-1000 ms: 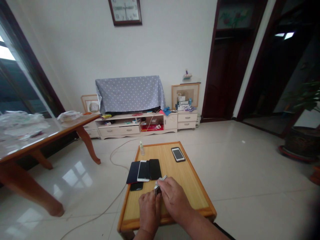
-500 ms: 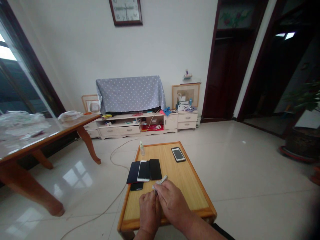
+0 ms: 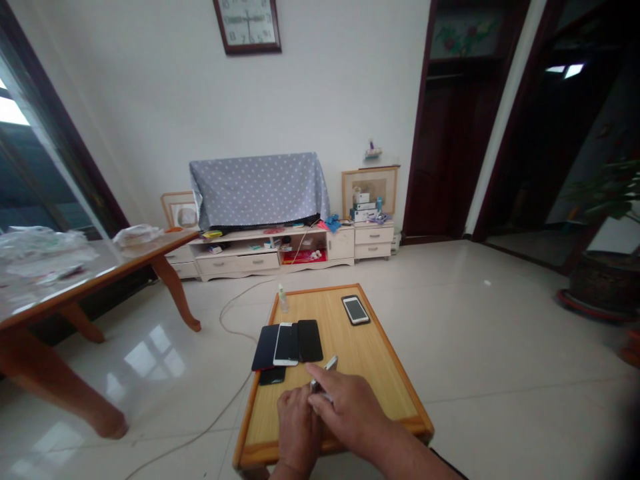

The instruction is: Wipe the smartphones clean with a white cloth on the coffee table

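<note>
From here I see the right hand (image 3: 350, 405) with finger and thumb clamped on a slim silver phone (image 3: 331, 364), the finger across its far side and the thumb on the near one. The left hand (image 3: 300, 420) has its fingers curled together about the near end, just beside the right thumb. The phone is above the near part of the low table (image 3: 370, 373); its long axis slants from the left fingers away and to the right, the bare tip aimed at the table's far right. Which end is its top, I can't tell. Beyond the fingers lie a black slab (image 3: 311, 341), a white phone (image 3: 286, 344) and a blue slab (image 3: 265, 348) side by side, with a small black phone (image 3: 273, 376) just nearer. A bottle (image 3: 283, 300) stands at the far left, a cased phone (image 3: 355, 310) lies far right.
</note>
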`<state>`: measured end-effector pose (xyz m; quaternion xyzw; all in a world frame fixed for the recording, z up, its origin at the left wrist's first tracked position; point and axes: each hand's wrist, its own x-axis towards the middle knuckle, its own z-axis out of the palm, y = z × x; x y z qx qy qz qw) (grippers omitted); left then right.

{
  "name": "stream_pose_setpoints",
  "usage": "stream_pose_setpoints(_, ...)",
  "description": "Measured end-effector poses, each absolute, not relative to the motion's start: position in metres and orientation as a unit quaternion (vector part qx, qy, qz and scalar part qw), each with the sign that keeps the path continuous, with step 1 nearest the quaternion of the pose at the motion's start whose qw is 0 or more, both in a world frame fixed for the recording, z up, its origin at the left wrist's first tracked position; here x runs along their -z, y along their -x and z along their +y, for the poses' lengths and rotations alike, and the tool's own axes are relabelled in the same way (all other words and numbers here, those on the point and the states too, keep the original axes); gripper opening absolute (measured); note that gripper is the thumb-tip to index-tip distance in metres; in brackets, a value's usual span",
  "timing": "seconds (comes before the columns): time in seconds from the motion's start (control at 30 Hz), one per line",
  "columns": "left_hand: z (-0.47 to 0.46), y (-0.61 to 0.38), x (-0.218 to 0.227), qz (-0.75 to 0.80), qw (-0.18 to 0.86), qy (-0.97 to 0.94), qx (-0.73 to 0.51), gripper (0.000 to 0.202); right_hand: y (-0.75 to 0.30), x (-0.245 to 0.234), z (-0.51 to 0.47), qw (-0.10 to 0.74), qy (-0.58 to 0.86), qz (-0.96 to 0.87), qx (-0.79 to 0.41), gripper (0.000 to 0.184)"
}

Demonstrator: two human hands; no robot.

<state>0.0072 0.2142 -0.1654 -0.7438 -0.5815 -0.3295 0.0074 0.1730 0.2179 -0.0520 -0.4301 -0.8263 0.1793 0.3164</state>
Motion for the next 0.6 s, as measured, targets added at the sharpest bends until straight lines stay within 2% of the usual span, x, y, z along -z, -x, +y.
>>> stream_pose_setpoints(0.1,0.213,-0.008,0.164,-0.577,0.004,0.748,0.329,0.024,-0.171,0.051,0.217,0.263,0.467,-0.823,-0.191,0.053)
stream_pose_setpoints(0.2,0.212,-0.009,0.162,-0.570,0.004,0.755,0.323,0.024,-0.174,0.051,0.221,0.245,0.487,-0.814,-0.203,0.028)
stream_pose_setpoints(0.27,0.212,-0.008,0.163,-0.566,0.004,0.757,0.326,0.024,-0.178,0.050,0.223,0.256,0.487,-0.805,-0.224,0.016)
stream_pose_setpoints(0.37,0.214,-0.007,0.168,-0.570,-0.001,0.744,0.348,0.031,-0.188,0.050,0.228,0.313,0.469,-0.773,-0.291,0.009)
stream_pose_setpoints(0.5,0.217,-0.007,0.173,-0.603,-0.027,0.700,0.381,0.051,-0.206,0.054,0.243,0.412,0.403,-0.674,-0.462,0.019)
stream_pose_setpoints(0.6,0.219,-0.008,0.172,-0.615,-0.068,0.677,0.397,0.046,-0.219,0.064,0.260,0.453,0.378,-0.546,-0.595,0.038)
